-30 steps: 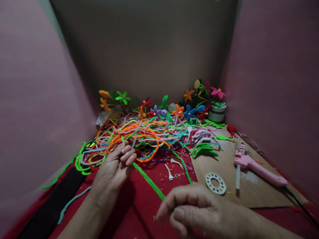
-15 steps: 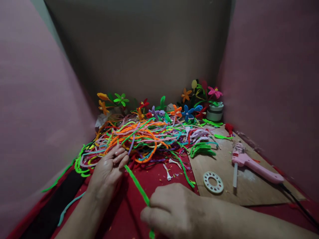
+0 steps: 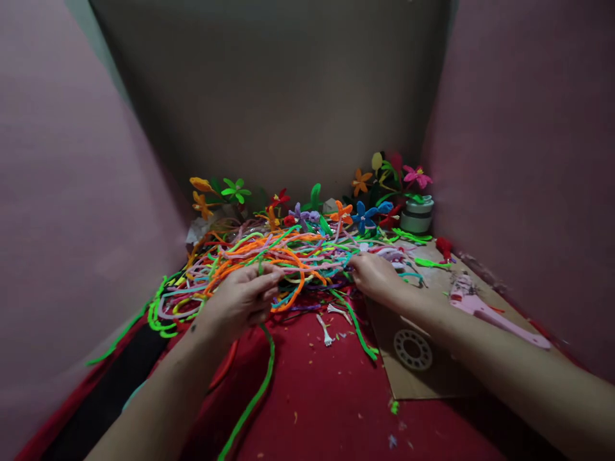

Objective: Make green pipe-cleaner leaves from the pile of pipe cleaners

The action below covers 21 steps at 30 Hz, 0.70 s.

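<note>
L hand (image 3: 245,296): clenched on upper end of green pipe cleaner (image 3: 250,402) at near edge of pipe-cleaner pile (image 3: 283,253). The stem trails toward the wearer over red worktop (image 3: 327,410).

R hand (image 3: 375,276): palm down, fingertips in pile's right edge, beside cardboard sheet (image 3: 432,378). Cannot tell if it grips anything.

Assessment: draw one strand slowly w/ other hand pinning the tangle, or neighbours likely drag along.

Pose: both forearms extended fwd, wrists low, hands well apart.
</note>
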Each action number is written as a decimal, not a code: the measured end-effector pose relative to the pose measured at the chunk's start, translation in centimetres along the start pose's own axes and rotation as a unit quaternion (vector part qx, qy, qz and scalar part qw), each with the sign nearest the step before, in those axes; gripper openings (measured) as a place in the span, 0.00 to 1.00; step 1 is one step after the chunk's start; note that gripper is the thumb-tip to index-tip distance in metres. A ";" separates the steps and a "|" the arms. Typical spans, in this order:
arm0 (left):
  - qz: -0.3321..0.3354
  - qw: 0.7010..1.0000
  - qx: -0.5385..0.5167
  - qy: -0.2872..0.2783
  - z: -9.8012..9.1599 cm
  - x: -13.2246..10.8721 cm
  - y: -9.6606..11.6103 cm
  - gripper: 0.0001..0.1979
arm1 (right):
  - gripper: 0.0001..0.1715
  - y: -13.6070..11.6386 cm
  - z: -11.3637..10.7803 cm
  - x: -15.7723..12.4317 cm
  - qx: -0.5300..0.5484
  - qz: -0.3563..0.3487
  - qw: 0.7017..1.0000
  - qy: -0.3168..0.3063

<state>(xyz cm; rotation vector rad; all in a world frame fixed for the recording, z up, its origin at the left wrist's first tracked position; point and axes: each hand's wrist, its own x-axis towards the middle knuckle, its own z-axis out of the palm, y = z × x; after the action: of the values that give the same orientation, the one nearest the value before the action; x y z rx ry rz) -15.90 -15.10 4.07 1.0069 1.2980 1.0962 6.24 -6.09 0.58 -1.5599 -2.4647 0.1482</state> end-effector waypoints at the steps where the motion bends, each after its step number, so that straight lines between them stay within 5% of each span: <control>1: 0.016 0.998 0.064 0.004 0.8 0.3 0.3 0.09 | 0.14 0.0 0.5 0.7 -0.010 0.005 1.000 -0.010; 3: 0.083 0.967 0.239 0.007 2.4 1.2 0.6 0.12 | 0.14 -0.4 1.2 1.4 -0.020 0.007 1.000 -0.019; 7: 0.214 0.764 0.605 0.068 5.0 3.6 -0.5 0.24 | 0.16 -1.3 1.0 1.6 -0.032 0.019 0.999 -0.018; 9: 0.215 0.702 0.674 0.078 5.5 4.9 -1.3 0.24 | 0.16 -1.1 0.1 1.4 -0.030 0.015 0.999 -0.012; 16: 0.167 0.708 0.679 0.103 4.2 8.8 -2.1 0.17 | 0.11 0.7 -5.6 -1.1 0.051 -0.018 0.998 -0.020; 18: 0.160 0.721 0.666 0.106 3.9 9.3 -2.1 0.16 | 0.10 1.2 -7.9 -2.6 0.089 0.015 0.996 -0.026; 21: 0.162 0.748 0.635 0.103 3.6 9.7 -2.0 0.15 | 0.11 2.6 -11.9 -5.6 0.160 0.083 0.983 0.043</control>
<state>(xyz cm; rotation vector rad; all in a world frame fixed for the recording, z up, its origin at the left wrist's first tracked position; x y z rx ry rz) -12.54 -5.88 0.23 2.2132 2.1625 0.4091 13.64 -10.40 10.88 -1.5878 -2.1176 0.4694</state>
